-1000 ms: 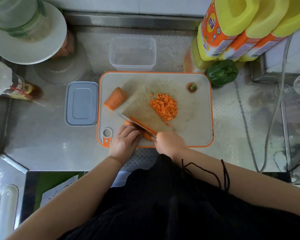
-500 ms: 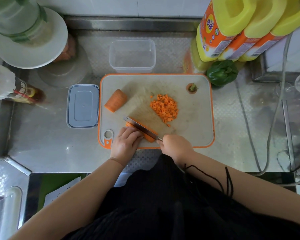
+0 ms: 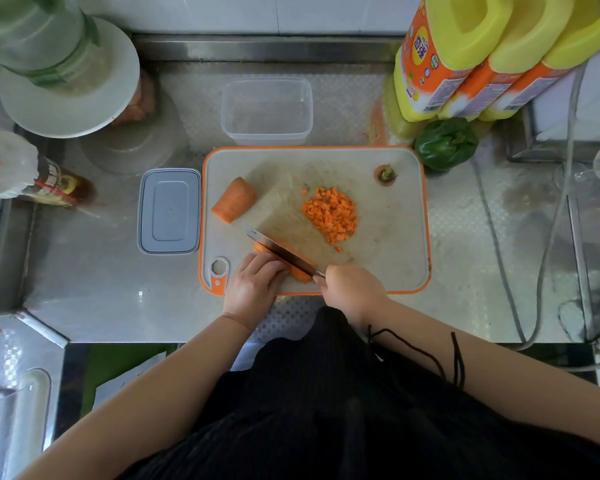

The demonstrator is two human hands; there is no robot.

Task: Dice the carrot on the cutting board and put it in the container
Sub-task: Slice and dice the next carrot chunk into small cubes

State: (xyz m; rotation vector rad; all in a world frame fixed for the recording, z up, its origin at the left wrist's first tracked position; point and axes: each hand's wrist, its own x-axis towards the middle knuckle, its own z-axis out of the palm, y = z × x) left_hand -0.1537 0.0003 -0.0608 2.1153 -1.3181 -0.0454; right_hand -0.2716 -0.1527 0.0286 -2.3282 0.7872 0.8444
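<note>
Firmly, the right hand (image 3: 352, 289) grips the knife (image 3: 281, 251), while the left hand (image 3: 255, 282) curls over the carrot piece (image 3: 300, 273) at the cutting board's (image 3: 388, 244) seven o'clock; knuckles should guide the blade, fingertips tucked. Dice (image 3: 330, 214) sit centrally; the empty container (image 3: 266, 109) waits at twelve.

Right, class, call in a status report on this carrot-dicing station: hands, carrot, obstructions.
Left hand pinning carrot piece, right hand gripping knife. Diced pile on cutting board, container empty. Nothing blocking it.
</note>
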